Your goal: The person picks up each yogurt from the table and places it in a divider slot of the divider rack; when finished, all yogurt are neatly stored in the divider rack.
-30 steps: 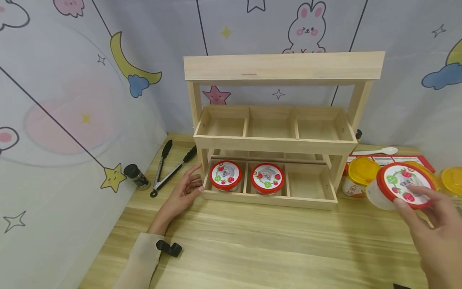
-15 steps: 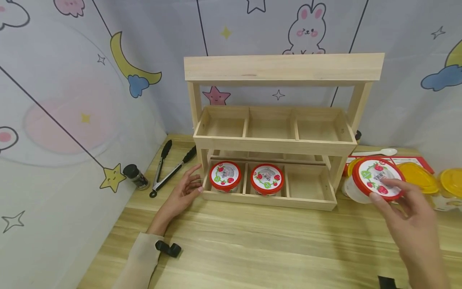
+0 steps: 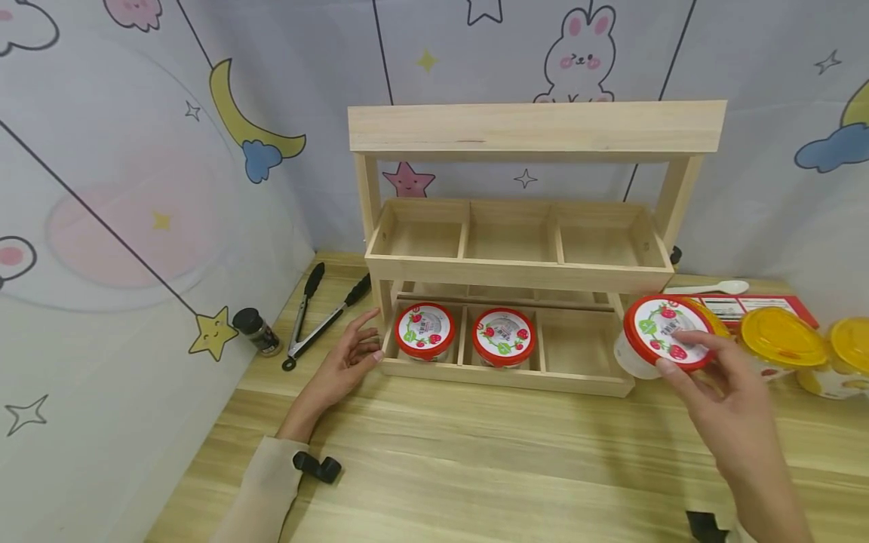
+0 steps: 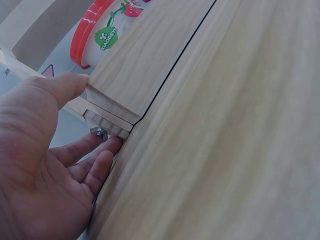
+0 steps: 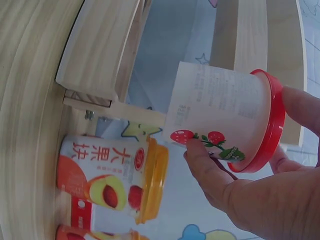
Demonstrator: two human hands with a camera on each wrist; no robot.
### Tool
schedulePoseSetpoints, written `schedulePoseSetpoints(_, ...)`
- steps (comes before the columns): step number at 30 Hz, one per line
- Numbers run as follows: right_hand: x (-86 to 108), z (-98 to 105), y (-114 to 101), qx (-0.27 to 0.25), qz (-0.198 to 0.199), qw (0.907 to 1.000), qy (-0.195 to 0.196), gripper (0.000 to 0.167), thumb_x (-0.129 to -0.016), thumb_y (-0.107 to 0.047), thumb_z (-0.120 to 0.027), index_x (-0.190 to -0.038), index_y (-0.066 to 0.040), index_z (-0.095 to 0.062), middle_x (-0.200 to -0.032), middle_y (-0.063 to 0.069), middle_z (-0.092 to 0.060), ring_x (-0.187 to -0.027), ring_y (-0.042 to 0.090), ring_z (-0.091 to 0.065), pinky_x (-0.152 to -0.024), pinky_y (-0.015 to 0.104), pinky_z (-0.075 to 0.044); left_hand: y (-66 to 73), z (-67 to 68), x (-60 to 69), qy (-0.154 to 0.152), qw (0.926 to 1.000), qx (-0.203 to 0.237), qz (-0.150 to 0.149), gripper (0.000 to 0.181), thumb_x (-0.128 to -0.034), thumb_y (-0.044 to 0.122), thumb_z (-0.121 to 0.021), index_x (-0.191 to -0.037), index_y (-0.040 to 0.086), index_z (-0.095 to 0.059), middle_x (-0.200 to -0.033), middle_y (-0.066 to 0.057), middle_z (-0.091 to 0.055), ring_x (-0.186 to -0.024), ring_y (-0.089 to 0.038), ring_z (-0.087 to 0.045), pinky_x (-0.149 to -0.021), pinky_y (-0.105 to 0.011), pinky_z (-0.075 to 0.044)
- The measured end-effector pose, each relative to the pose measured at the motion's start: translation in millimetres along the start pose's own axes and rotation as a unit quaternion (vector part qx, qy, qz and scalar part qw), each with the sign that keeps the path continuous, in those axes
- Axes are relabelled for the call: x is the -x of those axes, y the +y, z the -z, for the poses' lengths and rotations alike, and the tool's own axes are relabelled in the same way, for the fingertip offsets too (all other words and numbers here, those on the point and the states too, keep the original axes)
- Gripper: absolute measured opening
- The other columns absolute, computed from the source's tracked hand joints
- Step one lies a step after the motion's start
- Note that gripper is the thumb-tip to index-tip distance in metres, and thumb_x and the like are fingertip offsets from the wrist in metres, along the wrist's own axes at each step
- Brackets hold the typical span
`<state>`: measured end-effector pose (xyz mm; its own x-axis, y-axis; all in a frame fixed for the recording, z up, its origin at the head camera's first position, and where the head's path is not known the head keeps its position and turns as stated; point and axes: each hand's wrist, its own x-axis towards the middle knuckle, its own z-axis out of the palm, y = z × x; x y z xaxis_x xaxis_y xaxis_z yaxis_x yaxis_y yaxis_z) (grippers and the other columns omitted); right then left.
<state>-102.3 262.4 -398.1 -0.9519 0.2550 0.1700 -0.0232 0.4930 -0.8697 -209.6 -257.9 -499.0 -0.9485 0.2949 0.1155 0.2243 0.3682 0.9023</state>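
Note:
My right hand grips a round plastic tub with a red-rimmed strawberry lid. The tub is lifted beside the right end of a two-tier wooden rack; in the right wrist view its pale side shows between thumb and fingers. Two matching tubs sit in the lower tray: one in the left compartment, another in the middle. The right compartment holds nothing. My left hand rests at the tray's left end, thumb against its corner and fingers loosely bent near a wing nut.
Several yellow-lidded cups stand right of the rack, before a white spoon and a red-edged sheet. Left of it lie black-handled tongs and a black-capped jar. The upper tray has three bare compartments.
My right hand has carried the tub leftward from above the yellow-lidded cups to the rack's right end. My left hand stays at the tray's left corner.

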Motion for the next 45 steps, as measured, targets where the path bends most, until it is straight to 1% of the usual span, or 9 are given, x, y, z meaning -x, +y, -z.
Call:
schedulePoseSetpoints(4,-2.8,-7.9,-1.1,-0.005,0.007,0.9999,-0.011,0.048,-0.103,-0.019,-0.074,-0.149,-0.016,-0.058,-0.149,-0.009,-0.05,-0.116,-0.002,-0.054,-0.087,-0.001,-0.047,0.4,-0.8,0.0,0.0,1.0,0.003,-0.003,0.077,-0.1076,0.015,-0.066,-0.17,0.035,-0.026,-0.162,-0.027,-0.047,-0.138,-0.045,-0.061,-0.114,-0.058,-0.047)
schedulePoseSetpoints(7,-4.6,-13.1,-1.9,0.002,0.002,0.9998,-0.02,0.049,-0.104,-0.023,-0.073,-0.15,-0.017,-0.058,-0.152,0.0,-0.049,-0.115,-0.002,-0.052,-0.087,-0.002,-0.046,0.8,-1.1,-0.3,0.001,1.0,0.006,-0.005,0.077,-0.1076,0.015,-0.066,-0.171,0.034,-0.026,-0.162,-0.028,-0.047,-0.138,-0.046,-0.061,-0.114,-0.061,-0.046)
schedulePoseSetpoints(14,-8.9,-23.7,-0.8,0.002,-0.003,0.999,-0.045,0.052,-0.104,-0.028,-0.073,-0.152,-0.017,-0.056,-0.159,0.013,-0.045,-0.115,-0.002,-0.053,-0.088,-0.002,-0.046,1.6,-0.1,1.0,0.001,1.0,0.004,-0.001,0.077,-0.1075,0.014,-0.066,-0.171,0.034,-0.027,-0.162,-0.027,-0.048,-0.138,-0.045,-0.061,-0.111,-0.047,-0.05)
schedulePoseSetpoints(17,-11.6,-27.7,0.8,-0.002,0.002,0.9986,-0.053,0.051,-0.104,-0.028,-0.073,-0.151,-0.016,-0.056,-0.159,0.014,-0.045,-0.116,0.0,-0.052,-0.089,-0.001,-0.046,1.9,0.1,1.4,0.001,1.0,0.005,-0.002,0.076,-0.1075,0.014,-0.066,-0.171,0.033,-0.027,-0.162,-0.028,-0.047,-0.138,-0.045,-0.06,-0.111,-0.044,-0.05)
schedulePoseSetpoints(25,-14.3,-38.9,6.6,-0.018,0.015,0.9981,-0.057,0.049,-0.103,-0.021,-0.074,-0.147,-0.008,-0.057,-0.151,0.009,-0.05,-0.111,-0.01,-0.055,-0.09,-0.001,-0.047,1.9,-1.1,1.4,0.002,1.0,0.004,-0.004,0.076,-0.1076,0.015,-0.066,-0.171,0.033,-0.027,-0.162,-0.028,-0.047,-0.138,-0.046,-0.06,-0.113,-0.059,-0.047)
schedulePoseSetpoints(30,-15.0,-45.7,9.9,-0.017,0.015,0.998,-0.059,0.049,-0.102,-0.02,-0.076,-0.146,-0.007,-0.058,-0.148,0.005,-0.052,-0.11,-0.011,-0.055,-0.09,-0.001,-0.047,1.9,-0.5,1.0,0.003,1.0,0.003,-0.004,0.076,-0.1075,0.015,-0.066,-0.171,0.033,-0.027,-0.162,-0.027,-0.047,-0.138,-0.045,-0.061,-0.112,-0.05,-0.049)
schedulePoseSetpoints(35,-17.0,-49.7,10.2,-0.026,0.008,0.9969,-0.074,0.051,-0.104,-0.022,-0.074,-0.149,-0.007,-0.055,-0.154,0.011,-0.049,-0.113,-0.007,-0.053,-0.089,-0.001,-0.047,1.6,1.0,1.0,0.002,1.0,-0.001,-0.003,0.076,-0.1075,0.015,-0.066,-0.171,0.034,-0.027,-0.162,-0.027,-0.047,-0.138,-0.045,-0.061,-0.11,-0.042,-0.051)
schedulePoseSetpoints(39,-19.6,-52.3,10.7,-0.032,0.006,0.9965,-0.077,0.051,-0.105,-0.024,-0.072,-0.149,-0.007,-0.054,-0.155,0.013,-0.048,-0.114,-0.006,-0.053,-0.09,-0.001,-0.046,0.7,1.3,0.5,0.003,1.0,0.0,-0.004,0.076,-0.1075,0.015,-0.066,-0.171,0.033,-0.027,-0.162,-0.028,-0.047,-0.138,-0.045,-0.061,-0.111,-0.047,-0.05)
schedulePoseSetpoints(45,-19.2,-60.8,17.3,-0.026,0.011,0.9969,-0.073,0.049,-0.103,-0.021,-0.075,-0.145,-0.006,-0.057,-0.148,0.007,-0.051,-0.113,-0.01,-0.052,-0.092,0.0,-0.046,0.5,-0.1,0.6,0.0,1.0,0.006,-0.003,0.076,-0.1077,0.015,-0.066,-0.171,0.033,-0.027,-0.163,-0.028,-0.046,-0.138,-0.046,-0.06,-0.113,-0.056,-0.047)
